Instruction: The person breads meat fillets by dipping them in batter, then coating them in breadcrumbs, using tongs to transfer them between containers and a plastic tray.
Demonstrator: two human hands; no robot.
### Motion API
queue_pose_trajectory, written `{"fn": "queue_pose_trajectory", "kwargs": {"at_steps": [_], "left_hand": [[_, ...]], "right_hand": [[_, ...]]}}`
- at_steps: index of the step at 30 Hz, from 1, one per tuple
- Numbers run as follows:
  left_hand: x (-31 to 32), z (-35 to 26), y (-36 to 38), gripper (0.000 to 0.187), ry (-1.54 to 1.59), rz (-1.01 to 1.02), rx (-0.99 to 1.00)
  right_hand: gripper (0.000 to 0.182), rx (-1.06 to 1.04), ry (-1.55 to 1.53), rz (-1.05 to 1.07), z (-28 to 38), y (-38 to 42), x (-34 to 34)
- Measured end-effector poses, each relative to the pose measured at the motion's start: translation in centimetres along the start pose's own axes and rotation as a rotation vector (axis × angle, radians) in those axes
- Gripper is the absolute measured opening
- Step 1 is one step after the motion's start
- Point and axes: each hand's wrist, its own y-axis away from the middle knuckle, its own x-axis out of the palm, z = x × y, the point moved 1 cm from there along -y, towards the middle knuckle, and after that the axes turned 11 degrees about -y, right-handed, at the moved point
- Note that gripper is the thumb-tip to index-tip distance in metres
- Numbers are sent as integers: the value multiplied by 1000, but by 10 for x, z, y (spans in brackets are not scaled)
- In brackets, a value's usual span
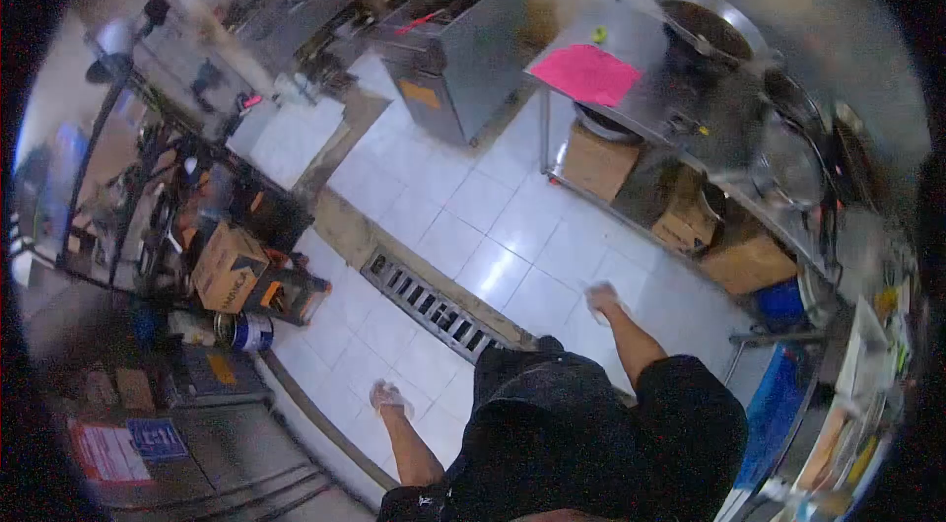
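Plainly, both hands hang free over the white tiled floor (463, 216): the left hand (388, 396) low by the body, the right hand (601, 298) forward near the floor drain grate (434, 305). Each seems wrapped in a thin clear glove, and neither is grasping anything I can see; whether the fingers are curled or loose is too blurred to tell. Walking here, a steady step past the grate would serve best, I judge, keeping the right hand clear of the steel bench (641, 98) with its pink cloth (587, 73) and wok (711, 29). Cardboard boxes (596, 162) sit beneath. Edges are smeared and dark; shelf contents at left are unreadable.
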Motion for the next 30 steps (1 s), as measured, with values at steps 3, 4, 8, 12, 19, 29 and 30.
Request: {"fn": "queue_pose_trajectory", "kwargs": {"at_steps": [3,4,8,12,19,29,30], "left_hand": [[-28,47,-13,19,-1120,24,105],[-38,65,-13,21,-1781,116,171],[-22,83,-33,24,-2070,346,71],[38,35,-114,24,-2033,467,223],[147,-108,-394,24,-1856,271,1437],[399,-311,-625,22,-987,21,701],[403,-303,-629,26,-1266,-313,1180]], "right_hand": [[28,-267,13,22,108,-90,-72],[28,-313,10,37,147,-114,-94],[29,14,-185,223,251,-196,-123],[31,-217,-47,201,220,-267,-8],[25,208,-416,257,254,-277,-58],[22,199,-376,213,328,-513,-75],[22,147,-347,200,344,-554,-84]]}}
